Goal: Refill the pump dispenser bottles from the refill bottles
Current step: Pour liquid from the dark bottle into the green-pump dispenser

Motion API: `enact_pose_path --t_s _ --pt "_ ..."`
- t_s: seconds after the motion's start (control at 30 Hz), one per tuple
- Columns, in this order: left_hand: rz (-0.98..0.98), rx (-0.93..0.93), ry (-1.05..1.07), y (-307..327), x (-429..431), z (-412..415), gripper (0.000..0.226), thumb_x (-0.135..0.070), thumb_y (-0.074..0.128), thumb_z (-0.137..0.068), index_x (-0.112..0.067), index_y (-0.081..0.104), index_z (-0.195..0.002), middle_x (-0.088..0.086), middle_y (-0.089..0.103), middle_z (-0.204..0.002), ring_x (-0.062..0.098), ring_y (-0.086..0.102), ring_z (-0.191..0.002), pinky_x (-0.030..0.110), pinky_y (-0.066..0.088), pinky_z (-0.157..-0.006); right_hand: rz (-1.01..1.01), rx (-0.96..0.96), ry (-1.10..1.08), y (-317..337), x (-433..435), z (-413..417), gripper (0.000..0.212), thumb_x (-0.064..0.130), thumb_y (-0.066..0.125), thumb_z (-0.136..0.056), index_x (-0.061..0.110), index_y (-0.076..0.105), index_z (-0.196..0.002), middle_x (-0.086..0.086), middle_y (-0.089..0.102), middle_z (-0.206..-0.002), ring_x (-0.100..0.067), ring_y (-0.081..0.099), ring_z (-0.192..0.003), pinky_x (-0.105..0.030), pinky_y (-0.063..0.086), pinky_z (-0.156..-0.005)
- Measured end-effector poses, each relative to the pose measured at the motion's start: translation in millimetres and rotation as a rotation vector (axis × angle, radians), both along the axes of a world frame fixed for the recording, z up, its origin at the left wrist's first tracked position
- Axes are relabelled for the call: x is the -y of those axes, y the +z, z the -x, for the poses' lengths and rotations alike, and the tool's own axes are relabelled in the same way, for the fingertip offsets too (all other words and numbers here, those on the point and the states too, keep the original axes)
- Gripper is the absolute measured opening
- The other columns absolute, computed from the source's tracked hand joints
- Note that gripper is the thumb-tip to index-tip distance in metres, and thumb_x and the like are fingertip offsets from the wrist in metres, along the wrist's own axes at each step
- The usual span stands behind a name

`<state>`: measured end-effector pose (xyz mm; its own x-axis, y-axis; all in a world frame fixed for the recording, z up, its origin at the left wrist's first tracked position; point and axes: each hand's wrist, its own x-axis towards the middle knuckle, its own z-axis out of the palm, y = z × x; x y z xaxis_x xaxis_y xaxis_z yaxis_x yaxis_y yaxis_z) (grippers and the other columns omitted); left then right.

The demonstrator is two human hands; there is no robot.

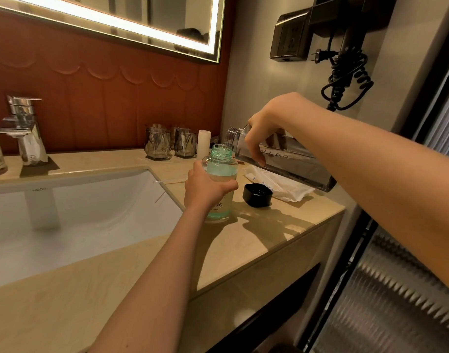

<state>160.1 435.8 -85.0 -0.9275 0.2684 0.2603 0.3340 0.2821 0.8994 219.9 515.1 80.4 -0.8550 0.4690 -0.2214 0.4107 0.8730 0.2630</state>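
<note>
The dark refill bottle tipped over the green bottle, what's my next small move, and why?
Probably tip the refill bottle slightly further: its mouth is over the open neck of the green bottle, and the left hand grips that bottle upright on the counter.

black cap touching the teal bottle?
Apart. The head view shows a strip of bare counter between the black cap and the teal bottle, which the left hand grips.

Left hand [208, 187]: forearm extended forward, fingers and thumb wrapped around the upright small bottle [222, 171]. Right hand [266, 131]: forearm raised, entering from the right, wrist bent downward, fingers gripping the tilted large bottle [294, 164] from above.
</note>
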Motion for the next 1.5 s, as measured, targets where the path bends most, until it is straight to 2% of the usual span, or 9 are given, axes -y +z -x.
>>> enact_pose_path --t_s 0.13,0.37,0.53,0.7,0.93,1.2,1.3,1.5 --pt "0.004 0.007 -0.003 -0.3 0.0 0.0 0.088 -0.036 0.08 -0.065 -0.015 0.033 -0.136 0.009 0.046 -0.133 0.028 0.045 -0.121 0.043 0.046 -0.095 -0.003 0.006 -0.002 -0.1 -0.4 0.1 0.077 0.018 0.074 -0.075 0.005 0.033 -0.14 -0.02 0.051 -0.124 -0.025 0.055 -0.076 -0.033 0.051 -0.074" --pt "0.001 0.002 0.001 0.1 -0.2 -0.2 0.088 -0.037 0.08 -0.064 -0.014 0.034 -0.135 0.009 0.046 -0.132 0.028 0.046 -0.12 0.042 0.046 -0.095 -0.014 0.022 -0.01 0.9 2.0 -1.7 0.077 0.018 0.073 -0.076 0.006 0.033 -0.14 -0.019 0.052 -0.121 -0.023 0.055 -0.068 -0.031 0.05 -0.063" --pt "0.003 0.003 -0.002 0.2 0.1 -0.2 0.088 -0.036 0.08 -0.065 -0.015 0.033 -0.136 0.008 0.046 -0.133 0.028 0.045 -0.122 0.041 0.045 -0.095 -0.017 0.017 -0.007 1.0 4.5 -4.2 0.077 0.017 0.072 -0.077 0.007 0.031 -0.141 -0.017 0.051 -0.117 -0.025 0.057 -0.075 -0.033 0.051 -0.067" --pt "0.007 0.006 -0.001 0.5 0.1 -0.3 0.088 -0.036 0.08 -0.065 -0.015 0.033 -0.136 0.008 0.046 -0.133 0.028 0.045 -0.122 0.042 0.045 -0.095 0.001 0.014 -0.005 0.1 3.9 -2.2 0.08 0.017 0.073 -0.076 0.007 0.029 -0.143 -0.015 0.049 -0.114 -0.026 0.059 -0.081 -0.036 0.052 -0.081" --pt "-0.003 0.007 -0.008 1.3 0.3 -1.2 0.086 -0.035 0.08 -0.066 -0.015 0.033 -0.136 0.008 0.046 -0.133 0.027 0.045 -0.121 0.04 0.044 -0.093 0.011 0.023 -0.019 1.4 2.2 0.0 0.081 0.018 0.073 -0.075 0.006 0.03 -0.143 -0.018 0.052 -0.121 -0.028 0.06 -0.083 -0.035 0.052 -0.076" --pt "-0.003 0.002 -0.011 1.7 1.0 -2.1 0.088 -0.034 0.08 -0.067 -0.015 0.032 -0.137 0.009 0.045 -0.134 0.027 0.045 -0.122 0.039 0.043 -0.093 0.0 0.028 -0.026 1.4 2.8 0.5 0.082 0.018 0.074 -0.073 0.006 0.031 -0.142 -0.018 0.054 -0.12 -0.028 0.061 -0.081 -0.034 0.053 -0.071" --pt "-0.001 0.001 -0.009 1.4 0.7 -2.1 0.087 -0.034 0.08 -0.066 -0.015 0.032 -0.137 0.009 0.045 -0.134 0.027 0.045 -0.122 0.039 0.044 -0.093 -0.006 0.024 -0.024 1.6 4.1 -0.5 0.08 0.018 0.075 -0.074 0.006 0.033 -0.141 -0.018 0.054 -0.121 -0.028 0.061 -0.079 -0.036 0.052 -0.075" --pt "-0.002 0.001 -0.006 1.1 0.7 -1.1 0.087 -0.035 0.08 -0.066 -0.014 0.033 -0.136 0.009 0.046 -0.133 0.027 0.045 -0.121 0.04 0.044 -0.093 -0.008 0.028 -0.035 0.9 4.1 0.5 0.081 0.019 0.076 -0.071 0.004 0.034 -0.139 -0.02 0.054 -0.121 -0.032 0.062 -0.09 -0.037 0.054 -0.08"
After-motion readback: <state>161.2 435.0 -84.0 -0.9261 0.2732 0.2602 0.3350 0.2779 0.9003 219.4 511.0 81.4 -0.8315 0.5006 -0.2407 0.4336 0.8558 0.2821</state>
